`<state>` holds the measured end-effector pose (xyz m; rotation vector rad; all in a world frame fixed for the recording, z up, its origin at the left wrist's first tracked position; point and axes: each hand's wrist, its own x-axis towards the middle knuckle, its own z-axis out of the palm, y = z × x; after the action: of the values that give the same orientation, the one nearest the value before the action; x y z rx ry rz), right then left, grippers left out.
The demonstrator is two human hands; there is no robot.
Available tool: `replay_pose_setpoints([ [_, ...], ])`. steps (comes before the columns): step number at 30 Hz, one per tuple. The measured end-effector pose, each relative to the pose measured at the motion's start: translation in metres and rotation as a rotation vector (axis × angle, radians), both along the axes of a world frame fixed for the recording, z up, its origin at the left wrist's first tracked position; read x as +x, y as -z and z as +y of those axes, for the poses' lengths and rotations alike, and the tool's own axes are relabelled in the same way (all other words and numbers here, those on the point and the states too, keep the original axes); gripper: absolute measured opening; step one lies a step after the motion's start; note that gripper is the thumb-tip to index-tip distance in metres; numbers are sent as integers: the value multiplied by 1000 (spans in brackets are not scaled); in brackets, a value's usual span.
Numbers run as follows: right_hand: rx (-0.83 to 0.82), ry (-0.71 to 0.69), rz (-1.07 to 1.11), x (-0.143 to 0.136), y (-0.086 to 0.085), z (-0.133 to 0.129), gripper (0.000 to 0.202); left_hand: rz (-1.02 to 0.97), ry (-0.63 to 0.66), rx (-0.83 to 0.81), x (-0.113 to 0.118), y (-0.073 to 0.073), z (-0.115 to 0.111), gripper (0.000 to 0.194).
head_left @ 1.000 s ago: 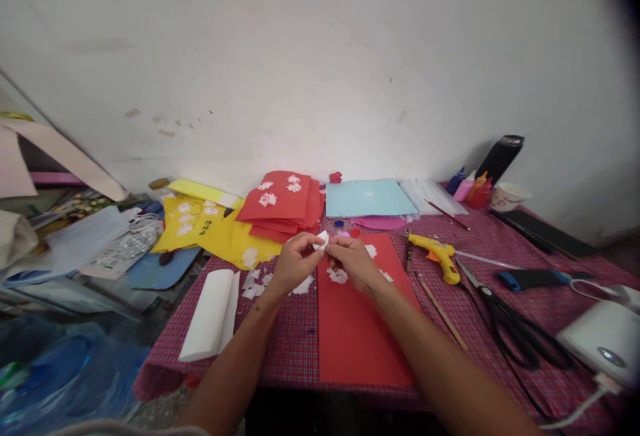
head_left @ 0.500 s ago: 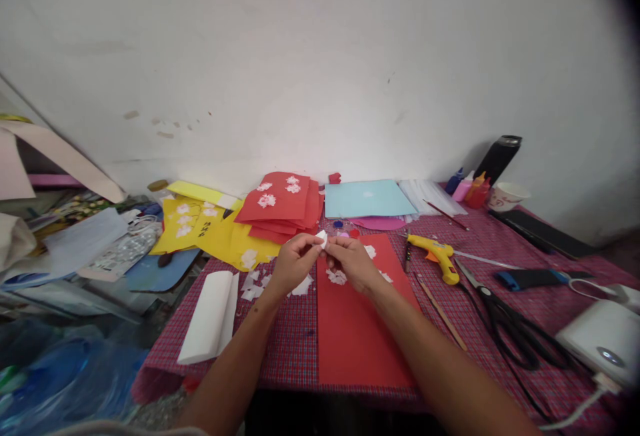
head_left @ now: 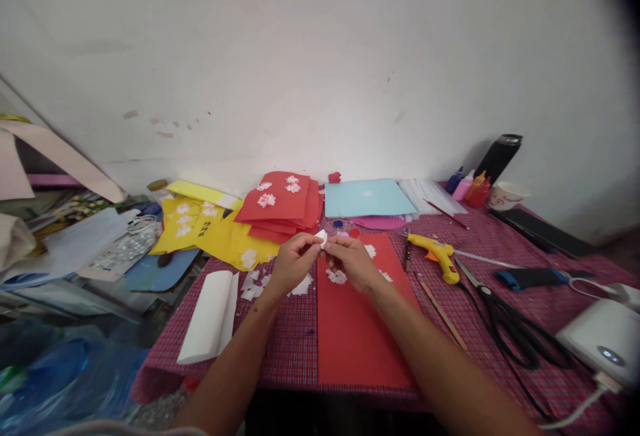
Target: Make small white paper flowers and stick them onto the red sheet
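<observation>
Between my fingertips is a small piece of white paper (head_left: 323, 236), crumpled and pointing upward. My left hand (head_left: 296, 261) pinches it from the left, and my right hand (head_left: 353, 259) grips it from the right. Both hands hover over the upper part of a red paper sheet (head_left: 363, 343). White paper flowers lie on that sheet, one (head_left: 337, 277) just beneath my hands and others partly hidden by my right hand. Torn white paper scraps (head_left: 253, 286) are scattered left of the sheet, beside a folded white paper (head_left: 207, 319).
Red cards with white flowers (head_left: 275, 203), yellow cards (head_left: 185, 226) and a light blue sheet (head_left: 367, 198) lie at the back. To the right are a yellow glue gun (head_left: 435, 253), black scissors (head_left: 505, 319), a wooden stick (head_left: 441, 311), paint bottles (head_left: 465, 186) and a white device (head_left: 603, 336).
The white paper's tip looks slightly more crumpled between my fingers. Both hands stay in nearly the same place.
</observation>
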<state>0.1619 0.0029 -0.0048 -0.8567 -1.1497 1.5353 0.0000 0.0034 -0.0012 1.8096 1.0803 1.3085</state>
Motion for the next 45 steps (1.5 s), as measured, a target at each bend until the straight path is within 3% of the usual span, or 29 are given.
replay_pose_setpoints([
  [23, -2, -14, 6, 1, -1, 0, 20, -78, 11, -70, 1, -1, -1, 18],
  [37, 13, 7, -45, -1, -4, -1, 16, 19, 6, 3, 0, -5, -2, 16],
  [45, 16, 18, -63, -1, -4, -1, 15, -38, 25, -58, 0, -3, -2, 17],
])
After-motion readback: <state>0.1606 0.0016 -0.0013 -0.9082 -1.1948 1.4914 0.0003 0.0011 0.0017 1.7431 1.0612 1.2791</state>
